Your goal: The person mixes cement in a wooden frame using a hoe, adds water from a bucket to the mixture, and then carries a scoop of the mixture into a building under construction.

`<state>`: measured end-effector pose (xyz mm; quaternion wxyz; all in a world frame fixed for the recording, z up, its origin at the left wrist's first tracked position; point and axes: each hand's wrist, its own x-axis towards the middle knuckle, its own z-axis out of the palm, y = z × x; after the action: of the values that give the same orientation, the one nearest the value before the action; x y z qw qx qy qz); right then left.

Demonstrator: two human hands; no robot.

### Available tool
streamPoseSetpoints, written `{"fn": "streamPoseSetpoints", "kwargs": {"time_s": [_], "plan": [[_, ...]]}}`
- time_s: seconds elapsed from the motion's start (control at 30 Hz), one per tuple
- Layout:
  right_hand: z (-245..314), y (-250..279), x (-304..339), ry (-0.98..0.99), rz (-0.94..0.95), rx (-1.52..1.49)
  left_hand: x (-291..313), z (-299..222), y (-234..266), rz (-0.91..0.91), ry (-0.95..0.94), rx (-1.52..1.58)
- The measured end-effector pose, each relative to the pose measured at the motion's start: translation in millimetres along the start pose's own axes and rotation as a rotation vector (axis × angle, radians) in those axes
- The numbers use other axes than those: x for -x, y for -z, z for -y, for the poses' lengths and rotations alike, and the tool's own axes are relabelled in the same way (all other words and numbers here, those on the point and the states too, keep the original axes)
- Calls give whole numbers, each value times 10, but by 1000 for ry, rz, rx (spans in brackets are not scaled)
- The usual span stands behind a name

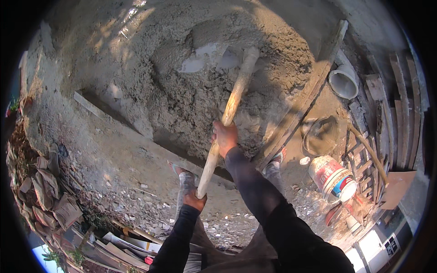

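Note:
My left hand (195, 201) is closed round the near end of a hoe's long wooden handle (233, 101). Farther up the same handle, my right hand (225, 138) grips it with wrapped fingers. The handle slants away and to the right, over a heap of wet grey mortar (182, 107). Its far end is caked with mortar, and the blade there is hard to make out against the mix. Beside that end, a pool of greyish water (199, 59) lies in a hollow of the heap.
Wooden boards (302, 111) border the mortar on the right and near sides. At right are a grey bucket (343, 83), a round mortar-coated tub (321, 136), a paint bucket (328, 175) and stacked planks (400, 118). Crumpled paper sacks (48, 191) lie left. Rubble covers the ground around my sandalled feet.

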<state>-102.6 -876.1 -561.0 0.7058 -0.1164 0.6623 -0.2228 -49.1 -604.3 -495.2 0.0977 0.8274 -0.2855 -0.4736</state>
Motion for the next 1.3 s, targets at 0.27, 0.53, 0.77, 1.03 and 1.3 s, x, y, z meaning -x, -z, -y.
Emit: {"fn": "streamPoseSetpoints", "kwargs": {"time_s": [0.27, 0.53, 0.77, 1.03, 1.3], "plan": [[1742, -1051, -536, 587, 76, 620, -1801, -1296, -349, 90, -25, 725], [531, 562, -919, 261, -40, 664, -303, -1002, -1523, 402, 285, 758], [568, 1157, 368, 229, -73, 440, 678, -812, -1700, 282, 101, 482], [2315, 315, -1064, 469, -89, 685, -1465, -2228, -1023, 376, -10, 647], [354, 1145, -465, 140, -122, 568, 286, -806, -1337, 499, 304, 517]]}}
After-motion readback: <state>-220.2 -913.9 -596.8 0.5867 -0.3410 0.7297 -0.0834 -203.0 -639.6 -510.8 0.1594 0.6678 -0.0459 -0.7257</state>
